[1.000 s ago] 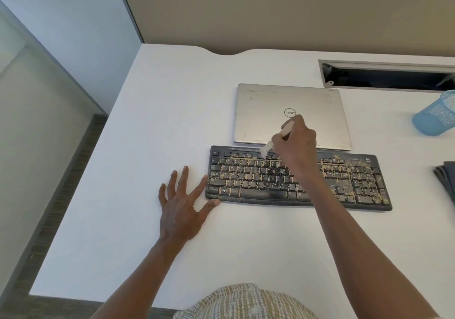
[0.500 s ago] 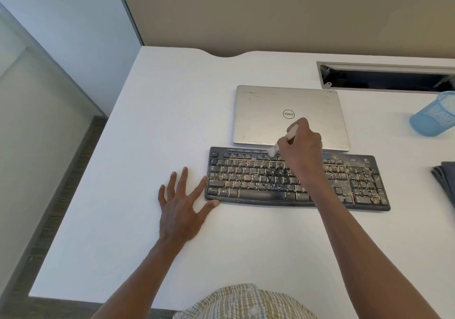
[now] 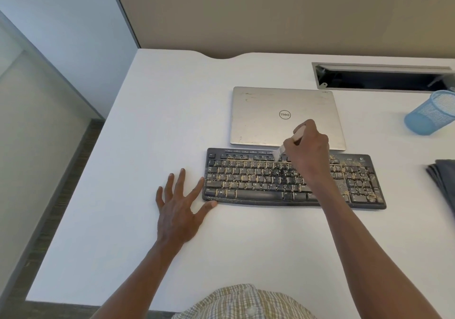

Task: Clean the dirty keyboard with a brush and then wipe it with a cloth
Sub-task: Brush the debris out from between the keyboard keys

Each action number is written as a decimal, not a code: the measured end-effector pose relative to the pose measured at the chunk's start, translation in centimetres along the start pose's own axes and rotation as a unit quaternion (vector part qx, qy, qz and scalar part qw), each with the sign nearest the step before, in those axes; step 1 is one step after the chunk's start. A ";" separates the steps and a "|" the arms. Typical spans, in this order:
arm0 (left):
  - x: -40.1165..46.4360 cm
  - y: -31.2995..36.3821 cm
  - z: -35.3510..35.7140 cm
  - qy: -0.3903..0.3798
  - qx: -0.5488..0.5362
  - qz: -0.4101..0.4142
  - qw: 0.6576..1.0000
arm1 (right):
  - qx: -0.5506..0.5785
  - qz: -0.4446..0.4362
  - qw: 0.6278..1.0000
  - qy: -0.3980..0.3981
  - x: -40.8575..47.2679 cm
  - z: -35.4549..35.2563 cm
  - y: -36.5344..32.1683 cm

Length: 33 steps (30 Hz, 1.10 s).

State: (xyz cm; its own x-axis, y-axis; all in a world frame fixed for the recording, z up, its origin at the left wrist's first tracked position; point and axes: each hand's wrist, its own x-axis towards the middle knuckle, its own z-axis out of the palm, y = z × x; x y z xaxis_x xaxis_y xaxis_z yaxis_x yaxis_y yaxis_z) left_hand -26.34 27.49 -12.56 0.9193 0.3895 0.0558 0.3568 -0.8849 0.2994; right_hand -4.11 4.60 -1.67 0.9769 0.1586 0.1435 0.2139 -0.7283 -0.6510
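- The right hand [image 3: 307, 147] has its fingers clamped on the brush [image 3: 293, 140]; the bristles reach just past the fingertips onto the top key row.
- The left hand [image 3: 178, 206] lies flat on the worktop [image 3: 147, 134], fingers apart, thumb tip touching the keyboard [image 3: 246, 183] corner.
- The brush looks light and stiff, best held by its handle; the keyboard is rigid and may slide.
- The cloth [image 3: 443, 183] lies well apart, to the right of the brushing fingers.

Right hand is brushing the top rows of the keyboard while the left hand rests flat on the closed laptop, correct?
Not quite. In the head view the left hand lies flat on the desk, thumb touching the keyboard corner, not on the laptop. The right hand does hold the brush at the top rows.
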 end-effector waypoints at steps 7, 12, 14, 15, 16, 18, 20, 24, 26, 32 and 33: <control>0.0 -0.1 0.2 -0.002 0.009 0.002 1.000 | -0.009 0.007 1.000 0.016 0.1 -0.6 1.1; 0.0 -0.1 0.1 0.002 0.003 0.003 1.000 | 0.007 0.002 1.000 0.017 -0.1 -0.8 1.3; 0.0 -0.2 0.1 0.003 0.003 0.004 1.000 | 0.007 0.012 1.000 0.013 0.0 -1.0 1.1; 0.0 -0.2 0.2 0.002 0.004 0.004 1.000 | 0.012 0.011 1.000 0.015 0.1 -1.0 0.8; 0.0 -0.1 0.2 0.000 0.006 0.003 1.000 | 0.025 0.001 1.000 0.012 0.2 -1.1 0.5; 0.0 -0.1 0.1 -0.001 0.006 0.000 1.000 | 0.061 -0.038 0.997 -0.023 0.4 -0.7 -0.7; -0.1 -0.1 0.1 -0.001 0.005 0.000 1.000 | 0.088 -0.067 0.991 -0.079 0.5 0.3 -2.3; 0.0 -0.1 0.0 -0.005 0.006 -0.003 1.000 | 0.101 -0.106 0.979 -0.145 0.5 3.1 -5.4; 0.0 -0.1 0.0 -0.007 0.010 -0.004 1.000 | 0.092 -0.128 0.972 -0.177 0.5 4.3 -6.4; 0.0 -0.1 0.1 -0.002 0.005 -0.002 1.000 | 0.073 -0.079 0.979 -0.172 0.3 3.2 -4.0; 0.1 -0.1 0.1 -0.002 0.004 -0.003 1.000 | 0.070 -0.065 0.983 -0.157 0.2 2.6 -3.0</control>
State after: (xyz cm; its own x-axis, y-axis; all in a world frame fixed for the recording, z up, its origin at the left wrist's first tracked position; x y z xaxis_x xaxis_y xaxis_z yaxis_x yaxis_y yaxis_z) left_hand -26.32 27.58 -12.64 0.9175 0.3944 0.0510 0.3639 -0.8845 0.2918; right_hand -4.59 8.52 -1.61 0.8889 0.4580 0.0104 0.3144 -0.5934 -0.7409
